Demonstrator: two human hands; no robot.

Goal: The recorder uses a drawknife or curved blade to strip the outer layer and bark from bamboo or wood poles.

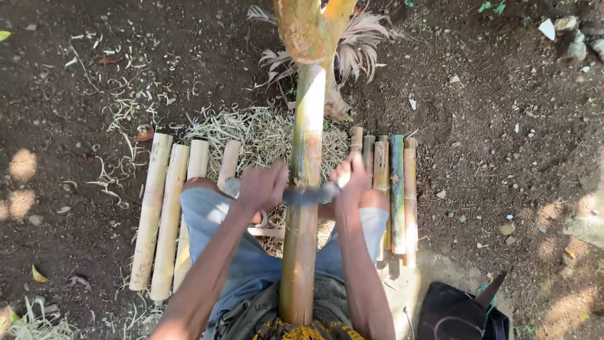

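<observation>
Both the left hand (261,187) and right hand (350,181) grip a curved blade (310,194), probably a drawknife, across the centre bamboo pole (303,208): scraping step; next needs an even pull along it.

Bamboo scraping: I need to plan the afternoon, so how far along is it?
Done: pale peeled poles lie at the left, with shavings heaped ahead. In hand: both hands, left and right, hold a blade across a green pole. Left: greener pieces at the right.

The bamboo pole (304,189) looks smooth, faintly glossy green-yellow; the peeled bamboo pieces (165,214) matt pale; the blade (308,195) dull dark metal.
</observation>
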